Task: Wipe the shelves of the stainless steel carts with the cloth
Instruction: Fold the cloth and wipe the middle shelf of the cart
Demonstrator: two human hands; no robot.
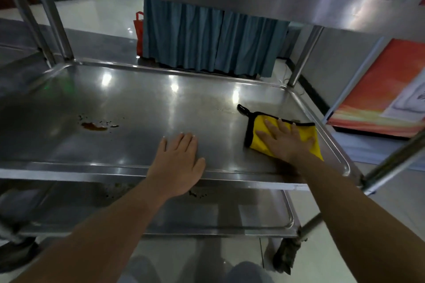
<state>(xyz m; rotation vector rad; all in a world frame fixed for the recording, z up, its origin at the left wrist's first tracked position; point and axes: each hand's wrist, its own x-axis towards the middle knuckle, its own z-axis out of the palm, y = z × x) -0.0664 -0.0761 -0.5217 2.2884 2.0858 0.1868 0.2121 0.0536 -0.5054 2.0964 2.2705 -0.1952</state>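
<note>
Flat-fingered, both hands (178,158) (284,142) press the shelf (138,103), right atop cloth (257,142), near seemingly brown spill (94,126).

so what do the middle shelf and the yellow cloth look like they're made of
Middle shelf: polished metal, probably stainless steel; it mirrors the ceiling lights as bright spots and has a smooth rolled rim. Brown spots mark its left part.
Yellow cloth: soft fabric, maybe microfibre; matte, folded, with stitched black edging and a loop. It lies flat under the right hand.

Bare forearms, no sleeves, hands (178,158) ungloved; grey-blue trousers (248,271).
</note>
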